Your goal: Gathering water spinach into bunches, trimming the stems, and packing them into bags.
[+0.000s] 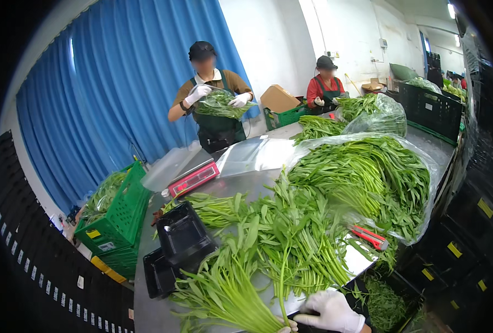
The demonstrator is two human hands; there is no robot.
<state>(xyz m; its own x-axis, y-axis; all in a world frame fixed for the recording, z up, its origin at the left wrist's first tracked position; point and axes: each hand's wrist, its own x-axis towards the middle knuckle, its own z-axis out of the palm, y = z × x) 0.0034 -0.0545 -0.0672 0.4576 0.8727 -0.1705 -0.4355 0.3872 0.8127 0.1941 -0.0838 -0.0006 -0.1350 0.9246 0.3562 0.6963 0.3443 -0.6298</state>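
Note:
My left hand (287, 327), in a white glove, is mostly cut off by the bottom edge. It is closed on the stem ends of a fanned bunch of leafy greens (234, 295). Just right of it, my right hand (331, 311), also gloved, lies near the metal table's front edge, its fingers partly curled; whether it holds anything cannot be told. A single long stem (284, 274) rises between the bunch and a heap of greens (308, 241). A red box cutter (370, 238) rests right of that heap. Behind it, a large clear bag (431, 166) holds more greens.
Black plastic trays (186, 233) and a red digital scale (194, 179) stand on the left. Green crates (121, 208) stand beside the table. Across it, a co-worker (215, 95) holds bagged greens; another person (327, 85) works farther back. Dark crates (454, 249) line the right.

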